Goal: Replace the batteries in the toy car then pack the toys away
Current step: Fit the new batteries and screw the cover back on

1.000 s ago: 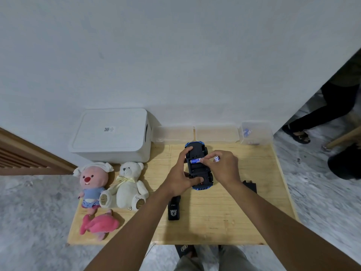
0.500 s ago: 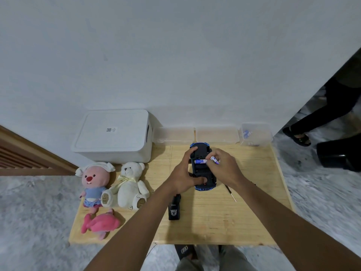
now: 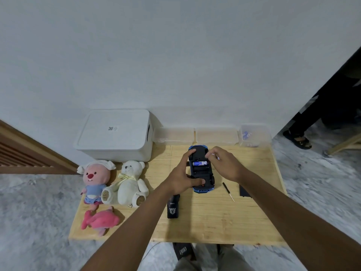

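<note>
The left hand (image 3: 182,178) is gripping the toy car (image 3: 201,173) belly-up on the table (image 3: 214,222) to steady its open bay, one battery (image 3: 199,163) seated, while the right hand (image 3: 222,163) is pinching what looks like a second battery (image 3: 217,158) at its far edge

Wooden tabletop (image 3: 214,222) set against a wall. Rear edge, left to right: white lidded box (image 3: 113,133); three clear plastic containers (image 3: 173,136) (image 3: 216,134) (image 3: 255,136) in a row. Left side: pink-faced plush (image 3: 95,178), white teddy bear (image 3: 129,184) just beside it, pink plush (image 3: 99,222) nearer the front edge. Centre: blue toy car (image 3: 201,173), underside up. Front of it: black remote control (image 3: 173,209). Right of the car: small screwdriver (image 3: 228,191) and flat black cover (image 3: 244,190), apart.
</note>
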The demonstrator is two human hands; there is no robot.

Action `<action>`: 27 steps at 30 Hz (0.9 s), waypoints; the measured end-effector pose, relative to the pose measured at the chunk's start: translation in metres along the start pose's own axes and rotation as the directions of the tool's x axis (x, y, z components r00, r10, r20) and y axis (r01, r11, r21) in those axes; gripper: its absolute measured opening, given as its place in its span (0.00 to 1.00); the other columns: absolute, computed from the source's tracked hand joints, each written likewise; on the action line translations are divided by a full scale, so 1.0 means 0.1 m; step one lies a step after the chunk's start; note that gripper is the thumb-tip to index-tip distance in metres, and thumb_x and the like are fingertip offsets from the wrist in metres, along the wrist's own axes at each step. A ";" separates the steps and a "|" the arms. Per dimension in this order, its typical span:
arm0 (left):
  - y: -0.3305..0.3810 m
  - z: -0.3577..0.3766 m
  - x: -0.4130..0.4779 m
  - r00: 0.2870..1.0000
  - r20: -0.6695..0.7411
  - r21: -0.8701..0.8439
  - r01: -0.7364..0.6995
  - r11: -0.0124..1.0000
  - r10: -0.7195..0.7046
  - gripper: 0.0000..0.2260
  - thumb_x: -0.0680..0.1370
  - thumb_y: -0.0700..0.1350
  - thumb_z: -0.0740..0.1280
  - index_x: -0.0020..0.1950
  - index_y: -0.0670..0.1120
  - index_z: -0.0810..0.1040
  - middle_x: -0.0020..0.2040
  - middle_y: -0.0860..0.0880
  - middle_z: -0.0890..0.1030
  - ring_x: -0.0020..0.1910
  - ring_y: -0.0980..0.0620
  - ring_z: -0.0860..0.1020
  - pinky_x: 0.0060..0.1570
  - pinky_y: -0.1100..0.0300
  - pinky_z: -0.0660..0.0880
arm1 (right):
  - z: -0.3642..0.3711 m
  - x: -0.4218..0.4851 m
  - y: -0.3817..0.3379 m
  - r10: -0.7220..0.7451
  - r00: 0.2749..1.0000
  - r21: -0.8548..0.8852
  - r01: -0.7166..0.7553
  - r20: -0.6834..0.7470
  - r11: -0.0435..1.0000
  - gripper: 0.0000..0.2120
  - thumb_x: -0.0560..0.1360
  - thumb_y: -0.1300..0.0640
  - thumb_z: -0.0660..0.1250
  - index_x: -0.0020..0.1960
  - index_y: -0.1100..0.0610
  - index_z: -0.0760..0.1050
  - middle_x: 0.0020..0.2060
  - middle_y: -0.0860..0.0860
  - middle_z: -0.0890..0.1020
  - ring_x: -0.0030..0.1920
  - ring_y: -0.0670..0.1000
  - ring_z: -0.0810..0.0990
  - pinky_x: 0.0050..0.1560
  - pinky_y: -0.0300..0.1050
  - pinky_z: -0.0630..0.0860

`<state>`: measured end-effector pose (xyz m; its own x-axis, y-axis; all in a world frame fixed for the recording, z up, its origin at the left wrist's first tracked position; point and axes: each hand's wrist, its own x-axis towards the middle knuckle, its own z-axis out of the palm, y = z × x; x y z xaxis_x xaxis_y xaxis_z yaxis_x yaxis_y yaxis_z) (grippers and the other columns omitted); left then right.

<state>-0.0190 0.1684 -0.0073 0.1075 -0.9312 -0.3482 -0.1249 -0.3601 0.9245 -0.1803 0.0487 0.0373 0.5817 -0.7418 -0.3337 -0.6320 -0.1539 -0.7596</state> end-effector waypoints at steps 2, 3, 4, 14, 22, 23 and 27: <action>-0.01 -0.01 -0.01 1.000 -0.007 0.001 0.007 1.000 -0.007 0.46 0.72 0.40 0.80 0.79 0.64 0.57 0.70 0.52 0.73 0.68 0.45 0.76 0.60 0.52 0.82 | -0.01 -0.01 -0.01 -0.033 0.999 0.009 0.033 0.020 0.999 0.10 0.82 0.54 0.59 0.57 0.50 0.78 0.53 0.46 0.82 0.55 0.49 0.79 0.52 0.41 0.74; -0.02 -0.01 -0.01 1.000 -0.009 -0.003 0.016 1.000 -0.016 0.46 0.72 0.41 0.80 0.79 0.65 0.58 0.69 0.52 0.74 0.67 0.46 0.77 0.60 0.50 0.82 | -0.01 0.00 0.00 -0.046 0.998 0.016 0.046 0.040 0.999 0.09 0.82 0.54 0.61 0.59 0.49 0.78 0.52 0.45 0.83 0.55 0.48 0.80 0.56 0.45 0.75; -0.02 -0.02 -0.02 1.000 -0.013 -0.006 0.026 1.000 -0.026 0.46 0.71 0.41 0.81 0.78 0.66 0.58 0.69 0.52 0.74 0.65 0.46 0.79 0.60 0.48 0.82 | -0.01 -0.01 0.01 -0.058 0.997 0.030 0.057 0.056 0.998 0.08 0.81 0.53 0.64 0.59 0.48 0.76 0.49 0.44 0.84 0.55 0.48 0.80 0.59 0.47 0.75; 0.01 -0.04 -0.04 0.999 -0.011 0.027 0.032 0.999 -0.032 0.45 0.71 0.45 0.81 0.78 0.66 0.58 0.70 0.55 0.74 0.69 0.50 0.76 0.63 0.46 0.80 | 0.12 -0.03 -0.07 -0.259 0.965 0.109 0.262 -0.043 0.959 0.10 0.71 0.56 0.78 0.50 0.45 0.84 0.41 0.43 0.85 0.47 0.41 0.83 0.48 0.33 0.74; 0.04 -0.07 0.02 0.999 -0.020 0.032 0.030 0.999 -0.030 0.45 0.71 0.43 0.81 0.77 0.68 0.59 0.68 0.54 0.76 0.59 0.45 0.83 0.61 0.46 0.81 | 0.21 -0.02 -0.03 -0.380 0.923 -0.182 0.363 -0.069 0.914 0.08 0.73 0.49 0.74 0.52 0.41 0.83 0.45 0.39 0.84 0.47 0.42 0.81 0.50 0.46 0.78; 0.04 -0.07 0.02 0.999 -0.021 0.037 0.027 0.999 -0.026 0.45 0.71 0.43 0.81 0.77 0.68 0.59 0.67 0.55 0.76 0.58 0.45 0.83 0.61 0.46 0.81 | 0.23 -0.01 -0.03 -0.384 0.920 -0.181 0.365 -0.083 0.913 0.06 0.74 0.48 0.74 0.51 0.42 0.84 0.44 0.39 0.84 0.47 0.43 0.81 0.49 0.47 0.78; 0.08 -0.04 0.04 1.000 -0.011 0.065 0.001 0.998 -0.001 0.45 0.71 0.41 0.80 0.77 0.66 0.58 0.67 0.56 0.77 0.53 0.49 0.85 0.58 0.51 0.82 | 0.28 0.06 0.00 -0.347 0.929 -0.148 0.327 -0.131 0.933 0.03 0.71 0.49 0.77 0.44 0.43 0.86 0.41 0.40 0.83 0.45 0.43 0.81 0.48 0.49 0.78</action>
<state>-0.0152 0.1624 -0.0006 0.1181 -0.9304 -0.3470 -0.1886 -0.3641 0.9121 -0.1622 0.0619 0.0200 0.6924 -0.7210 0.0264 -0.4752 -0.4833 -0.7353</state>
